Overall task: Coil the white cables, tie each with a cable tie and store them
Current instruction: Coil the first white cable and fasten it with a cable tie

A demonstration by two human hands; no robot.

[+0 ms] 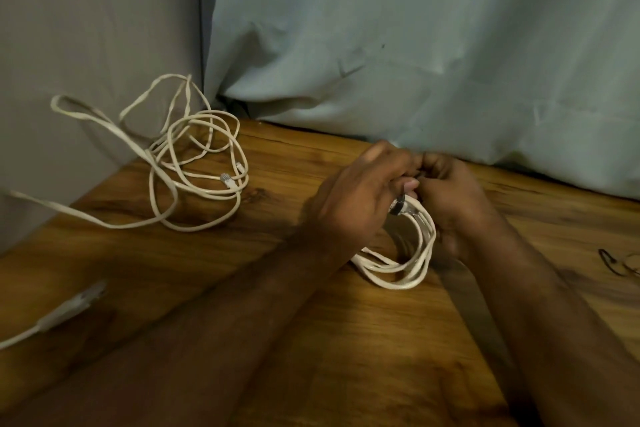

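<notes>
A coiled white cable [408,270] lies on the wooden table [277,288] between my hands, its loops hanging down toward me. My left hand [360,198] grips the top of the coil, where a dark cable tie [399,209] wraps the strands. My right hand [450,191] is curled against it and pinches at the same spot; what its fingertips hold is hidden. A second white cable [194,163] lies in a loose tangle at the table's back left, its clear plugs [227,179] showing.
A pale cloth [415,45] hangs along the table's back edge. Another white cable end with a plug [69,308] lies at the left front edge. Dark scribbles [616,263] mark the wood at the right. The table's left edge drops off by a grey wall.
</notes>
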